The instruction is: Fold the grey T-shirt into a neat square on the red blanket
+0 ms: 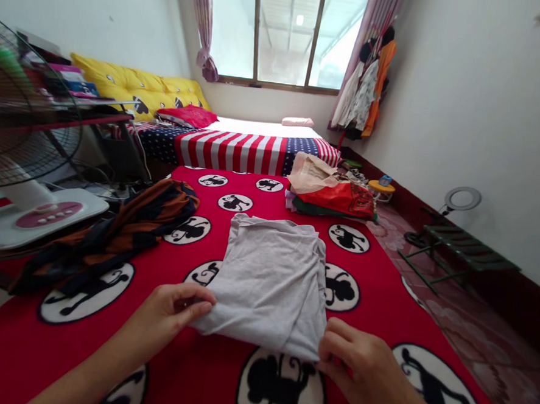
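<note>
While a folded grey shirt [270, 275] lies on the red blanket [384, 276], left hand [167, 311] and right hand [360, 366] fingers pinch its near corners.

Bright bedroom, and we're looking straight at the window [287, 35].

Under it we see the striped bed [236, 148]; left of it, yellow cushions [140, 87] and a standing fan [21, 150]; right, hanging clothes [366, 89], white wall [463, 104], a green folding bench [463, 250].

No legible text or labels anywhere.
</note>
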The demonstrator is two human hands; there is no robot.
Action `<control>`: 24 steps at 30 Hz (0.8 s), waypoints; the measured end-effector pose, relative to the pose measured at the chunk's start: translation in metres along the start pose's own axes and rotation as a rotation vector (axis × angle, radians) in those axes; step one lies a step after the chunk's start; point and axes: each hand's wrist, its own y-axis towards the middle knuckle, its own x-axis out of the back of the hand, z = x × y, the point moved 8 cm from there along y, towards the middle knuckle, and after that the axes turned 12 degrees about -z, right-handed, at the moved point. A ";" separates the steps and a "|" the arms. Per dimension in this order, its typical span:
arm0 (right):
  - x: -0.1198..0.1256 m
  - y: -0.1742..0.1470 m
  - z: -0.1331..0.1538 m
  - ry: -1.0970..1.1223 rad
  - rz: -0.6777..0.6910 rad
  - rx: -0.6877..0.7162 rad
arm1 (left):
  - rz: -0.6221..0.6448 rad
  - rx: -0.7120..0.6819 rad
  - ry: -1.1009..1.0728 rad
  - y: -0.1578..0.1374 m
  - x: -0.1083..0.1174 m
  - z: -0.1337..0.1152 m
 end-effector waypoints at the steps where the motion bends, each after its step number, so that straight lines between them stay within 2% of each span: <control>1: 0.007 0.000 0.000 -0.001 0.014 0.008 | -0.025 0.015 -0.029 0.002 0.005 0.001; 5: 0.028 -0.002 -0.004 -0.033 0.042 0.062 | -0.093 0.015 -0.037 0.004 0.021 0.005; 9: 0.027 -0.009 -0.014 -0.080 0.061 0.070 | -0.130 0.003 0.028 0.001 0.023 0.010; 12: 0.014 -0.016 -0.021 -0.138 0.091 0.059 | -0.045 0.007 0.077 -0.005 0.011 0.014; 15: 0.002 -0.019 -0.022 -0.151 0.172 0.024 | 0.073 -0.075 0.228 -0.009 -0.002 0.010; 16: 0.001 -0.018 -0.021 -0.125 0.191 0.002 | 0.079 -0.124 0.292 -0.007 -0.004 0.006; 18: 0.003 -0.011 -0.020 -0.056 0.176 -0.048 | -0.002 -0.240 0.395 0.001 -0.002 -0.010; 21: 0.013 0.009 -0.022 -0.010 0.028 -0.106 | -0.181 -0.438 0.413 0.018 -0.008 -0.046; 22: 0.013 0.015 -0.023 -0.008 -0.012 -0.122 | -0.179 -0.508 0.381 0.023 -0.018 -0.058; 24: 0.009 0.026 -0.026 0.003 -0.046 -0.154 | -0.044 -0.629 0.278 0.030 -0.052 -0.080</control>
